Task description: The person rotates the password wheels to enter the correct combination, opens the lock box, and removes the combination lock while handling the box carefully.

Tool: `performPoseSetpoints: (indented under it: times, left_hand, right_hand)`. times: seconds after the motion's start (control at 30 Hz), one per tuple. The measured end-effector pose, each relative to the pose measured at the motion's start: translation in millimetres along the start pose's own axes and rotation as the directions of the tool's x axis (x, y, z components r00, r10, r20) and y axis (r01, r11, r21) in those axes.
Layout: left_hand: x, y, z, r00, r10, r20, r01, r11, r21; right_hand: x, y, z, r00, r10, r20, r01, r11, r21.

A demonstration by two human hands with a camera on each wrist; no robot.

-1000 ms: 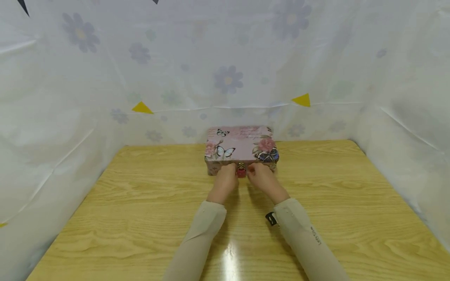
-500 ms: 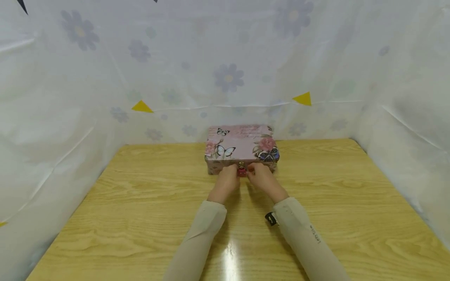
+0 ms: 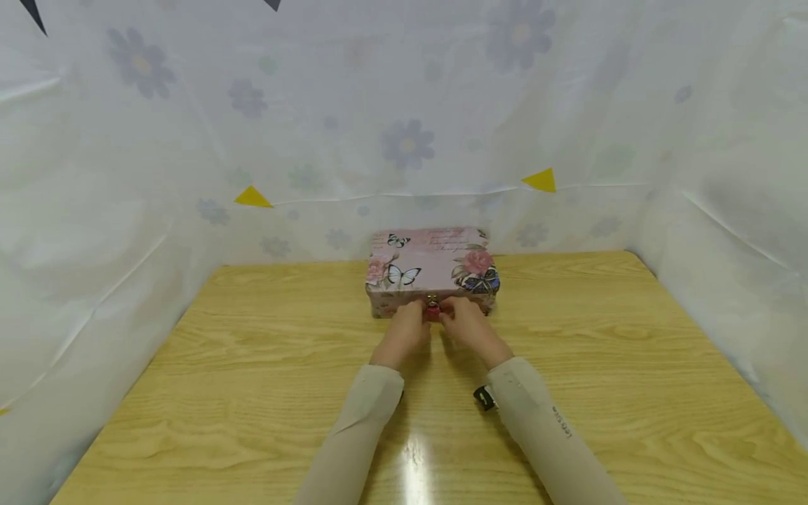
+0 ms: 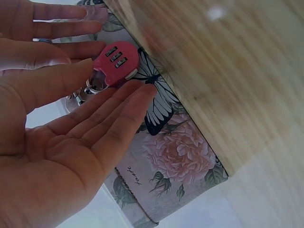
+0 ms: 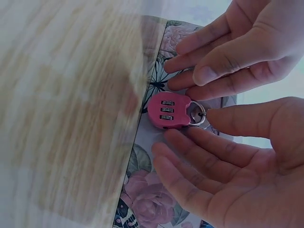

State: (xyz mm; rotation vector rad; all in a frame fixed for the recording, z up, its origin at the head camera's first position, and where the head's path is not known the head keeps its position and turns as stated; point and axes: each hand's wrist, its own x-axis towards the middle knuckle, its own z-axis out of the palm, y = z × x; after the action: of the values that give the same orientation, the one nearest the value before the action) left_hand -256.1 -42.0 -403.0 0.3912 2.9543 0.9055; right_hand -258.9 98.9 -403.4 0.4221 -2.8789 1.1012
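A pink combination padlock with three number dials hangs by its metal shackle from the clasp on the front of a closed pink box printed with butterflies and roses. My left hand is on one side of the padlock, its fingers extended along the lock's edge and its thumb near the shackle end. From the other side comes my right hand, fingers loosely straight beside the lock body and thumb tip at the shackle. Neither hand curls round the lock.
The box stands at the back of a wood-grain table, close to a white flower-print curtain. Curtain sides rise left and right. A black strap piece shows at the right cuff.
Both hands stay at the padlock, and the right fingers have come slightly closer to it. The view has shifted a little; the box stays in place.
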Motion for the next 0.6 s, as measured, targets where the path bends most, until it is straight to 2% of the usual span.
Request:
performPoseSetpoints:
  times: [0.6]
  left_hand:
    - [-0.8,0.2,-1.4,1.000,-0.026,-0.017,0.024,0.996,-0.086]
  right_hand:
    - [-2.4,-1.6,0.8,0.999,0.038,-0.009,-0.038,0.998,0.043]
